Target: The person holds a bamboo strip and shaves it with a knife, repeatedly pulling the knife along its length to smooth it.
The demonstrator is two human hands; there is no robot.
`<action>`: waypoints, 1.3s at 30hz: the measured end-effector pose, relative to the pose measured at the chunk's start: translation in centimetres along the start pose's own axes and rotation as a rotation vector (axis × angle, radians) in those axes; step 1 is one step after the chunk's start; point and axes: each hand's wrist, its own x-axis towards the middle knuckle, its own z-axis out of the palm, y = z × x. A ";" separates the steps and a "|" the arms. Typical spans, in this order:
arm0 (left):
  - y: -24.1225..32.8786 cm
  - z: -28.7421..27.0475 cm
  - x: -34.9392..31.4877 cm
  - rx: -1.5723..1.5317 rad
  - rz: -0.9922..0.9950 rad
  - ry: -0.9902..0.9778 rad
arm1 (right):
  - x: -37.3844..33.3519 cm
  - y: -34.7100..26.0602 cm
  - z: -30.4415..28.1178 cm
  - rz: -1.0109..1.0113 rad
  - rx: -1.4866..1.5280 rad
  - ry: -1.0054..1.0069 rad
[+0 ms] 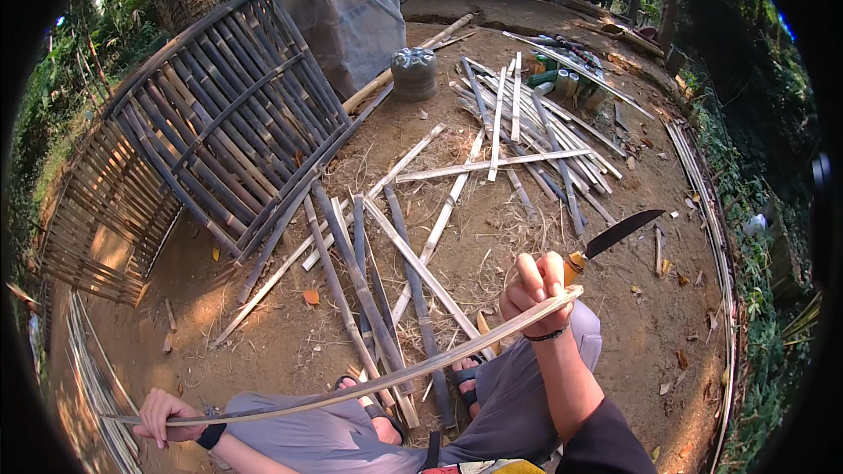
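Note:
A long, slightly curved bamboo strip (351,391) runs across my lap from lower left to the right. My left hand (165,417) is closed round its left part. In my right hand (537,294) is a knife (622,233), its dark blade pointing up and to the right, its yellowish handle mostly covered by my fingers. The strip's pale right end lies against that hand, just below the knife handle; whether those fingers also pinch the strip I cannot tell. Split bamboo pieces (420,298) lie on the ground ahead of my sandalled feet.
A dark bamboo slatted panel (237,114) leans at the left, beside a lighter slatted one (105,202). Farther off lies a pile of pale strips (549,136), near a round container (414,75) and green bottles (544,79). Long strips (707,211) line the right edge.

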 end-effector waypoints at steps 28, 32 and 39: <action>1.6 -2.4 -0.7 0.506 0.227 0.093 | 1.2 2.8 -1.1 0.249 -1.071 1.082; -2.4 -2.5 -0.8 0.804 0.276 0.094 | 1.0 5.3 -0.1 0.170 -1.484 0.799; -10.5 -5.1 -3.3 1.014 0.210 0.165 | -1.0 12.6 2.1 0.659 -1.725 0.106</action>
